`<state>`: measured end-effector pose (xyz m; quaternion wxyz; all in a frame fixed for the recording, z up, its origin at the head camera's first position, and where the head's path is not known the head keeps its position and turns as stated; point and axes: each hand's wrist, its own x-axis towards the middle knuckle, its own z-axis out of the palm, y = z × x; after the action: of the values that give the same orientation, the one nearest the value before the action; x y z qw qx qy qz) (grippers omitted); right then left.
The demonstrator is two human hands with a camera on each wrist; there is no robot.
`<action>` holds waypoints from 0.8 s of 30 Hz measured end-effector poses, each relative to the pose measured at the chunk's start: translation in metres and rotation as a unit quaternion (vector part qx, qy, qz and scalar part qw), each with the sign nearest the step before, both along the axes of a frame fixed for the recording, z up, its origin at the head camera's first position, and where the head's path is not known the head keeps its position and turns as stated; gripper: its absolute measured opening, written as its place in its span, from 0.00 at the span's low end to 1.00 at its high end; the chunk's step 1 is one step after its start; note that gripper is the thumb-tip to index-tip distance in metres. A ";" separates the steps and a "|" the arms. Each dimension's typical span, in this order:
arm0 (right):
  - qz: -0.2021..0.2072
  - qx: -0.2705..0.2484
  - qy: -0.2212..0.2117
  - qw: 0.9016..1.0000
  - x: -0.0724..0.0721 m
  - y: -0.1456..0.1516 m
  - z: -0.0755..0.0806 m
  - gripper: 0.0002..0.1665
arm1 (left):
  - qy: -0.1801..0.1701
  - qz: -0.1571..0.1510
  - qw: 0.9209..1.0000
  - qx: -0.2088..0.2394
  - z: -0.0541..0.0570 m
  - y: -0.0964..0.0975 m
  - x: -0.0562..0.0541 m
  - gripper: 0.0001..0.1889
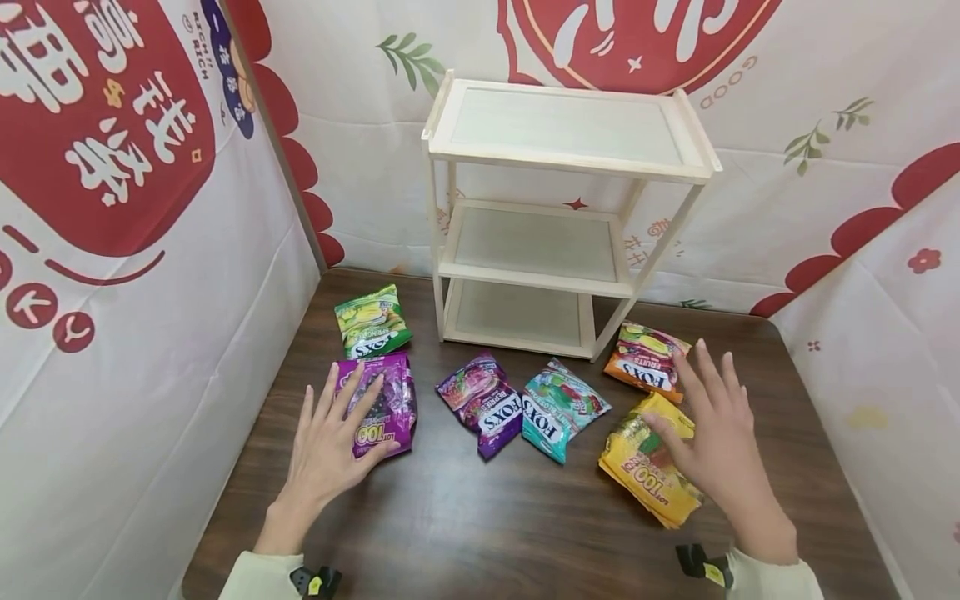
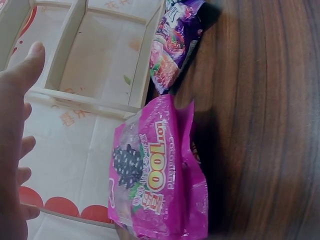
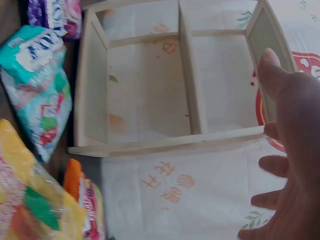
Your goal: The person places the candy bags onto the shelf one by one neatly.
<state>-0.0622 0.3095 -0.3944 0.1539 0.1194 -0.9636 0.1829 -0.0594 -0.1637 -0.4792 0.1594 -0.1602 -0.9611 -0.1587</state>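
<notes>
My left hand [image 1: 327, 450], fingers spread, hovers over the near left side of a purple candy bag [image 1: 390, 408] with a grape-like picture; in the left wrist view that bag [image 2: 150, 170] is apart from the fingers. On the other side, my right hand [image 1: 723, 442] is spread above a yellow candy bag [image 1: 648, 467] and near an orange-and-red Fox's Fruits bag [image 1: 647, 358]. Neither hand holds anything. Between them lie a purple Fox's Berries bag [image 1: 483, 400] and a teal Fox's bag [image 1: 562, 404], close together. A green Fox's bag [image 1: 372, 321] sits behind the purple one.
A white three-tier shelf [image 1: 566, 125] stands at the back of the dark wooden table [image 1: 480, 533]. Printed cloth walls [image 1: 360, 192] enclose the back and both sides.
</notes>
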 end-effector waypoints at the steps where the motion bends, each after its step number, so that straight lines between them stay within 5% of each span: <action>1: 0.008 -0.009 0.014 1.000 -0.003 0.001 0.003 0.53 | -0.001 0.002 1.000 0.004 -0.001 0.000 0.001 0.46; 12: 0.079 -0.068 0.193 0.976 -0.035 -0.007 0.038 0.49 | -0.002 0.022 0.999 0.040 -0.015 -0.004 0.004 0.44; 24: 0.108 -0.086 0.279 0.950 -0.061 -0.016 0.084 0.42 | -0.036 0.075 0.993 0.087 -0.034 -0.008 0.016 0.43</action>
<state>-0.1234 0.2935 -0.3109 0.4052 0.2556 -0.8444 0.2398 -0.0435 -0.1721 -0.5135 0.1497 -0.0675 -0.9581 -0.2349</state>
